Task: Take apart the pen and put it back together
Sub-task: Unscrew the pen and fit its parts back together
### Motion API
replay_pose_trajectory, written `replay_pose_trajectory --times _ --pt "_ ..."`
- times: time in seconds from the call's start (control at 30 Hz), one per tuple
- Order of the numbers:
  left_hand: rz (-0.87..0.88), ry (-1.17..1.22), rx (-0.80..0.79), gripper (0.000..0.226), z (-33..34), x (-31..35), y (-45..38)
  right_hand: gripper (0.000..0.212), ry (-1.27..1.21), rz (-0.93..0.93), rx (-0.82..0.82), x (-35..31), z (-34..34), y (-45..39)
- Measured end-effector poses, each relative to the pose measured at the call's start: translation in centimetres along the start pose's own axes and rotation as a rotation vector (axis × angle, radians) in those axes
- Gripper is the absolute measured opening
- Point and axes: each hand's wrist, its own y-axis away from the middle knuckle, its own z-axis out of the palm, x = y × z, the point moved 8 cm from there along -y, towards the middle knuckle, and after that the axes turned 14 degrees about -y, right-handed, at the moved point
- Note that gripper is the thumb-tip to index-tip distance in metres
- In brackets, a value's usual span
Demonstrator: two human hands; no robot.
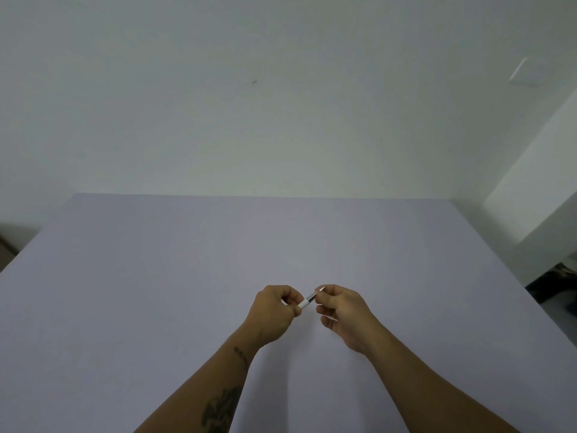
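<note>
Pale lilac table [156, 292], white wall [249, 120] behind, dark clutter [559, 276] far right

A broad, pale lavender-grey table [187, 276] is seen from above, its far edge set against a plain white wall [249, 104].

The surface is shown as flat, matte and uniform in colour, widening toward the near side, where it is cut off by the frame. The left edge is angled away toward a dark strip of floor [6, 245], and the right edge is bordered by a white upright panel [530, 198]. No object is seen lying directly on the tabletop; only soft shadows are cast on it near the middle.
</note>
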Motion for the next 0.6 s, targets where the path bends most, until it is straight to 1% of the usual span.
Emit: replay_pose_trajectory --times 0.1,0.27,0.37,0.47,0.6 --pt "0.008 0.006 0.010 0.012 -0.25 0.15 0.08 0.017 -0.026 -0.006 -0.020 -0.31 0.52 0.25" --pt "0.025 -0.006 0.034 0.011 -0.59 0.23 0.34 0.010 -0.004 -0.016 -0.005 -0.02 0.79 0.50" --pt "0.031 -0.018 0.027 0.013 -0.47 0.18 0.57 0.015 0.038 -0.041 0.019 -0.25 0.60 0.57" --pt "0.035 -0.022 0.023 0.015 -0.39 0.12 0.68 0.022 0.042 -0.040 -0.001 -0.34 0.78 0.84" --pt "0.034 -0.024 0.029 0.014 -0.54 -0.03 0.78 0.021 0.023 -0.045 -0.025 -0.23 0.99 1.03"
